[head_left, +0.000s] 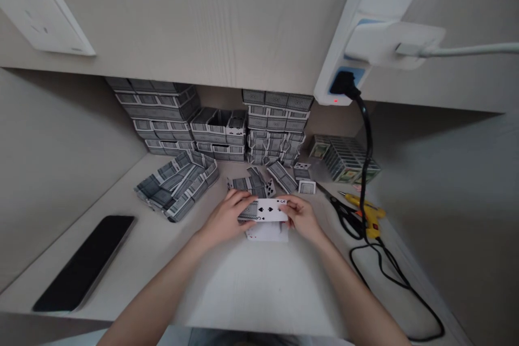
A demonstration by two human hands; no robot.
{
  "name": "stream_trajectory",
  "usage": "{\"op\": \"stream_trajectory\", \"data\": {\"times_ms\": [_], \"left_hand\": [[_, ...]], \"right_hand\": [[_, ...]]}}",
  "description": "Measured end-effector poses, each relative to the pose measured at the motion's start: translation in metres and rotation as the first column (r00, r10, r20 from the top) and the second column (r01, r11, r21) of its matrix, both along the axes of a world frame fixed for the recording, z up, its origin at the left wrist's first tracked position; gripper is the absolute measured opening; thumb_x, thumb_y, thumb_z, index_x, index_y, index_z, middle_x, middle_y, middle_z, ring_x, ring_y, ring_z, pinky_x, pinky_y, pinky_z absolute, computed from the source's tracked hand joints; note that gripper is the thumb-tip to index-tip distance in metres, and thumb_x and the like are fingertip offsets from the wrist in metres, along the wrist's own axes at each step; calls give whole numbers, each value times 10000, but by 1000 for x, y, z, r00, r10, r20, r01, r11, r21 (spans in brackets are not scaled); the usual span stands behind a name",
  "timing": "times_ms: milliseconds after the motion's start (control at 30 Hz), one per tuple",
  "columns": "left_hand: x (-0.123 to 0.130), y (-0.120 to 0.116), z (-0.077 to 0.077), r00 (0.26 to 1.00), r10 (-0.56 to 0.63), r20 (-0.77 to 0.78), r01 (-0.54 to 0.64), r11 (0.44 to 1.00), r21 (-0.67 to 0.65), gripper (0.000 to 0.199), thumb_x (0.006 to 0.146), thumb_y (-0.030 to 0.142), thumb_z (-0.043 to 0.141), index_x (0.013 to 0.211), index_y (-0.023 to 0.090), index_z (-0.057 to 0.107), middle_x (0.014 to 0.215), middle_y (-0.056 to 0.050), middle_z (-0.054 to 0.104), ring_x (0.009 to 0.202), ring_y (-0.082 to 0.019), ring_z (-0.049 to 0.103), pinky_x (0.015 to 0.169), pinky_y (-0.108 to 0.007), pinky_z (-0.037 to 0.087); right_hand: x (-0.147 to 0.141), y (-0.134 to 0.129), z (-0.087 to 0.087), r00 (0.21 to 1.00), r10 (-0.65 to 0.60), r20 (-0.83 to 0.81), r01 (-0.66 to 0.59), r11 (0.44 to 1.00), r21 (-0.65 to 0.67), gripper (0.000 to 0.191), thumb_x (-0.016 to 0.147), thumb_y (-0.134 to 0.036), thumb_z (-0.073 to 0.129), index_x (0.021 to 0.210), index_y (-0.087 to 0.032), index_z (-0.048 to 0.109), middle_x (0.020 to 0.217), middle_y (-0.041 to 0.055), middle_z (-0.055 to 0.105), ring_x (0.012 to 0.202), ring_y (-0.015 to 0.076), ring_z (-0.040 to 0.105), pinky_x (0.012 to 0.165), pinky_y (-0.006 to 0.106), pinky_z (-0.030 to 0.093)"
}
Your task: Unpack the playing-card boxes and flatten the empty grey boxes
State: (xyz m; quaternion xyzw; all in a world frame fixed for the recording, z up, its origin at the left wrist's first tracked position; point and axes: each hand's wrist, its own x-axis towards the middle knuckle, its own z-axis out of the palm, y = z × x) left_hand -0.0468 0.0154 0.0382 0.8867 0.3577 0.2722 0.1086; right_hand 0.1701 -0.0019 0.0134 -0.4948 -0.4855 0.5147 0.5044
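A playing card, the three of spades (269,209), lies face up between my two hands, over a piece with a grey patterned card back at its left end. My left hand (229,213) closes on that left end, thumb below and fingers above. On the right end, my right hand (302,217) pinches the card between thumb and fingers. Under it, white cards (265,233) lie on the table. Just beyond my fingers are loose grey-backed cards (244,185) and a folded card piece (283,177). How the held pieces join is hidden by my fingers.
Stacked card blocks (278,119) line the back, with a card frame (178,181) at left. A black phone (85,262) lies front left. On the right are black scissors (346,216), a yellow glue gun (371,216), its cable, and boxed decks (344,157). A power strip (344,48) hangs above.
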Motion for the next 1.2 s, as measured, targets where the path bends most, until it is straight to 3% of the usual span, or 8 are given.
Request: {"op": "stream_trajectory", "data": {"times_ms": [667,833,900,1000,1100,1200], "left_hand": [[9,-6,-2,998,-45,37,45,999,-1,467,689,360,604,1117,193,518,1012,-86,532,959,-223,451,835,-387,420],[4,-1,0,997,58,50,-60,998,34,457,708,341,591,1138,218,500,1043,-78,529,987,-233,442,846,-399,406],[0,3,1,986,150,78,-154,986,58,453,723,346,578,1150,224,486,1055,-72,524,1002,-235,432,862,-401,397],[-5,9,-1,953,273,130,-285,955,85,450,732,349,570,1154,226,475,1073,-66,513,1015,-235,422,887,-408,381],[-9,14,-3,935,319,155,-335,938,93,452,742,329,561,1168,222,457,1094,-66,495,1019,-233,420,894,-405,378],[-11,16,-3,936,321,147,-336,937,94,473,748,319,553,1191,208,433,1114,-70,479,1031,-231,414,903,-397,374]], "right_hand": [[-12,-8,-1,988,154,-7,-154,988,-20,360,692,-412,604,958,-172,573,521,-40,568,311,71,440,317,187,313],[-11,-5,-3,992,15,127,-23,998,66,436,778,-442,487,1120,-171,498,495,-35,544,365,103,453,370,216,361],[-8,-4,-5,953,-81,291,29,983,179,364,778,-421,495,1047,-184,557,649,23,612,515,137,529,472,251,422],[-7,-5,-5,823,-109,557,-102,937,335,319,718,-375,593,988,-206,606,931,80,626,854,217,538,721,344,440],[-11,-9,-2,718,-40,695,-271,904,332,521,661,-375,658,1137,-204,530,1074,97,583,1018,255,449,843,397,385],[-15,-13,-1,672,-1,741,-318,903,290,583,674,-373,651,1203,-205,471,1122,95,558,1031,260,426,862,411,370]]}}
